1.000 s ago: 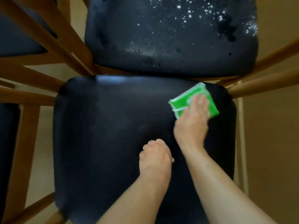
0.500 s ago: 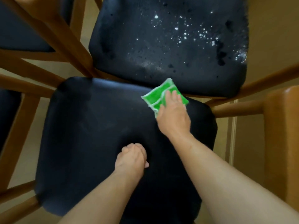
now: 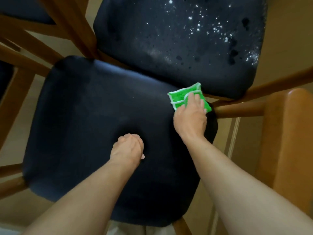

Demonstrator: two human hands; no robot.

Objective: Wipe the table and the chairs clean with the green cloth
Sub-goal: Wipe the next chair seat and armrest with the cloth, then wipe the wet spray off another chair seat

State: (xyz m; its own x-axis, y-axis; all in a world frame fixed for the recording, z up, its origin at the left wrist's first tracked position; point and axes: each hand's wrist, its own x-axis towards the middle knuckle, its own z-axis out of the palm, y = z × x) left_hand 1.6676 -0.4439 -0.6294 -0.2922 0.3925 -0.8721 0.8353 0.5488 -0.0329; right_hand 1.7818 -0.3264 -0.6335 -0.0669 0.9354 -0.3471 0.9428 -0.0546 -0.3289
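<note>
Right hand flat, fingers straight, pressing the green cloth at the near chair seat's far-right corner. Cloth folded, long axis diagonal, far corner pointing at the second seat. Left hand curled into a fist, knuckles on the seat's middle, holding nothing. Second seat speckled white, touching the far edge; wooden rail just right of the cloth.

Head view, steeply down, close.
</note>
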